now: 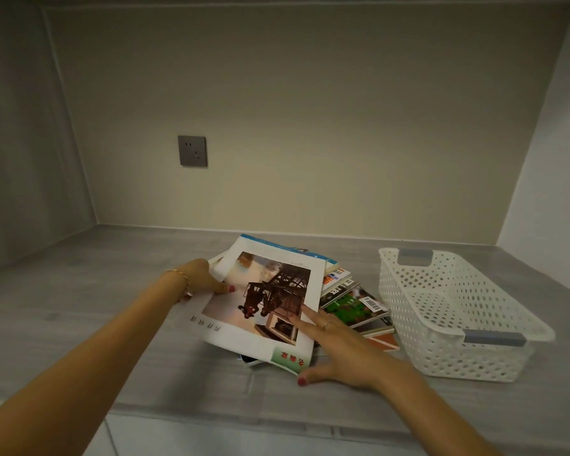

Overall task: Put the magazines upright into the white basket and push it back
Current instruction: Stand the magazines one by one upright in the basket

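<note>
A loose pile of magazines (pixel 356 301) lies flat on the grey counter. On top is a large white one with a dark machine picture (pixel 264 297), its left side lifted. My left hand (pixel 204 278) grips that magazine's left edge, thumb on the cover. My right hand (pixel 329 347) rests on its lower right corner with fingers spread, thumb under the front edge. The white perforated basket (pixel 418 281) with grey handles stands empty just right of the pile.
The grey counter (pixel 79 307) sits in a recess with beige walls behind and at both sides. A grey wall socket (pixel 192 150) is on the back wall. The counter's front edge (pixel 244 419) runs below my arms.
</note>
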